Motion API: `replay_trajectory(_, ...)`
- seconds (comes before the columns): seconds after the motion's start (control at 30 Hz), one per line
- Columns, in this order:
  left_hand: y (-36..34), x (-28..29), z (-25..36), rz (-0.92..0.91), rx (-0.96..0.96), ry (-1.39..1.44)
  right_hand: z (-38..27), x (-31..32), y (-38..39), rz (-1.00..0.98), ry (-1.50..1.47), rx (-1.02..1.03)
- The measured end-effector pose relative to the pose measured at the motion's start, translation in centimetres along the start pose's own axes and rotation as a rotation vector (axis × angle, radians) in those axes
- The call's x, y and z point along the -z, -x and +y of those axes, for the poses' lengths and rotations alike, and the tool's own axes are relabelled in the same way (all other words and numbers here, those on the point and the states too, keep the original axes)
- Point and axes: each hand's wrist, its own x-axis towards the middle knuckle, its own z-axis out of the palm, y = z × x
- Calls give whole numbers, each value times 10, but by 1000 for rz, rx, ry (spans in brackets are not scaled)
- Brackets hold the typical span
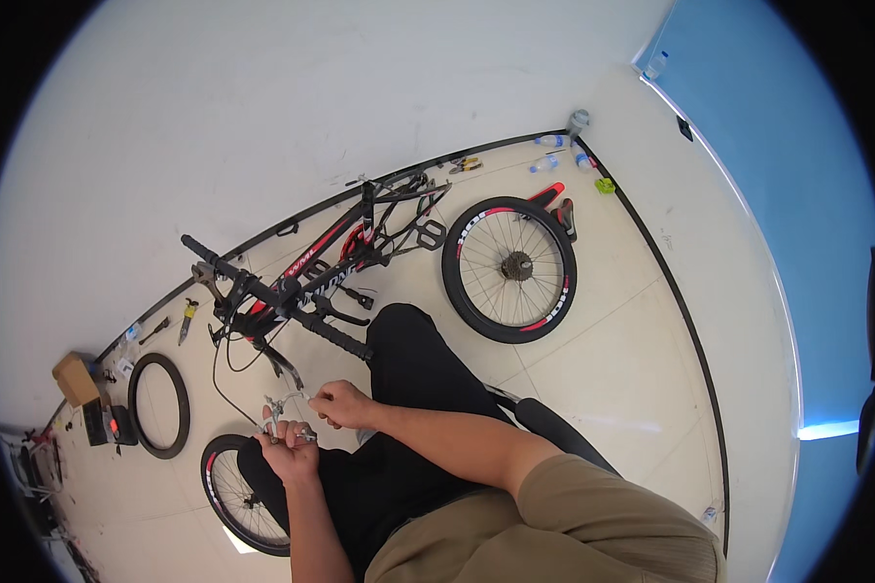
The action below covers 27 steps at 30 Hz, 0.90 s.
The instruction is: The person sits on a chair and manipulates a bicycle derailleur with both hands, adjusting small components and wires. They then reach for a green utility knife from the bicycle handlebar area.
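Observation:
My left hand (287, 455), palm up with its fingers curled, holds a silver bicycle brake caliper (276, 412). A black cable (229, 396) runs from the caliper up to the handlebar (280, 297). Close beside it, my right hand (338, 404) is closed in a pinch at a thin silver piece (298, 395) next to the caliper; I cannot tell whether this belongs to the caliper or is a separate tool. Just beyond my hands, the black and red bicycle frame (331, 248) rests on the floor by the wall, without wheels.
A wheel with a sprocket cassette (510, 270) lies to the right, near a saddle (566, 220). Another wheel (226, 486) is beside my left leg, and a loose tyre (136, 408) lies left. Pliers (467, 165), bottles (544, 163) and a cardboard box (76, 379) are along the walls.

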Motion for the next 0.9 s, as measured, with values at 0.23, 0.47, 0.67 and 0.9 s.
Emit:
replay_trajectory(0.23,5,-12,-2,96,-23,-1,-3,-2,0,24,46,26)
replay_trajectory(0.47,7,-12,-6,72,-62,-37,-2,1,-2,47,83,45)
replay_trajectory(0.67,9,-17,-4,37,-56,-2,11,-3,-12,61,103,-2)
replay_trajectory(0.9,14,-22,22,27,-83,-139,5,3,-11,154,169,-9)
